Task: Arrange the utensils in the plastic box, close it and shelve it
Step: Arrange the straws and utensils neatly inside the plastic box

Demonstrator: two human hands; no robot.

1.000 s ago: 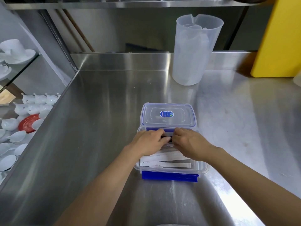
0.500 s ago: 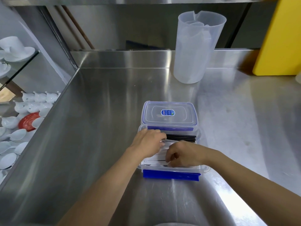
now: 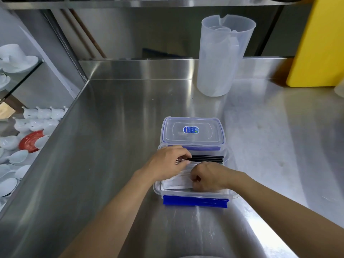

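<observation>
A clear plastic box point(image 3: 193, 193) with blue clips stands open on the steel counter. Its clear lid point(image 3: 192, 132) lies flat just behind it, a blue sticker on top. Inside, black straws or sticks point(image 3: 207, 158) lie along the far wall, and white paper-wrapped utensils point(image 3: 176, 183) fill the near part. My left hand point(image 3: 167, 162) rests over the box's left end, fingers curled on the ends of the utensils. My right hand point(image 3: 207, 176) presses down on the white packets with its fingers bent.
A tall translucent plastic jug point(image 3: 221, 56) stands at the back of the counter. A yellow board point(image 3: 318, 45) leans at the far right. White cups and a red dish point(image 3: 29, 141) fill glass shelves to the left. A steel shelf point(image 3: 149, 2) runs overhead.
My right hand has moved from the far side of the box toward the near side, uncovering the black sticks. My left hand stays at the left end.
</observation>
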